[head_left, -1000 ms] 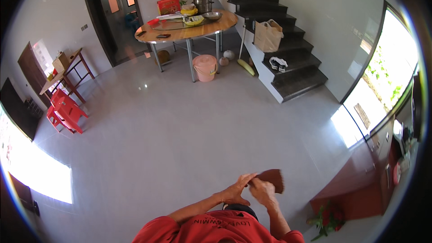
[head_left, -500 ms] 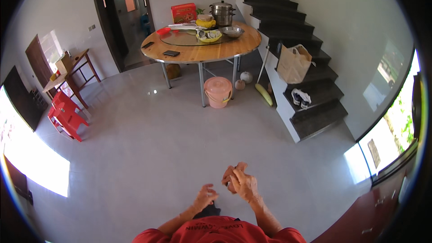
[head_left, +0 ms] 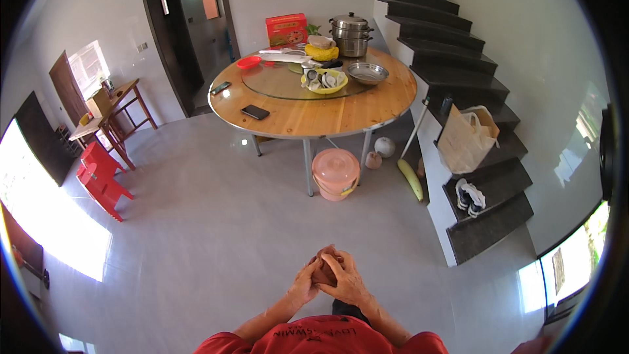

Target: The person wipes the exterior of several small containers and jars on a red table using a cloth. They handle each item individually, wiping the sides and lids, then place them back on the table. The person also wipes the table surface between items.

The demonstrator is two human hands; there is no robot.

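Note:
A small reddish-brown lumpy thing (head_left: pixel 324 274) is held between my two hands in front of my body; its kind cannot be made out. My left hand (head_left: pixel 304 284) closes on its left side. My right hand (head_left: pixel 348 283) wraps over its right side, with the thumb lying across it. The fingers cover much of the thing. Both hands are above the grey floor, well short of the round wooden table (head_left: pixel 275 124).
On the table are a steamer pot (head_left: pixel 350 36), a metal bowl (head_left: pixel 367 73), a yellow basket (head_left: pixel 331 88) and a phone (head_left: pixel 255 112). A pink lidded bucket (head_left: pixel 335 174) stands by its legs. Dark stairs (head_left: pixel 488 239) rise at right, holding a bag (head_left: pixel 464 141). Red chairs (head_left: pixel 105 187) stand left.
My left hand has come over from apart and joined my right hand on the brown thing. The table and stairs now appear nearer.

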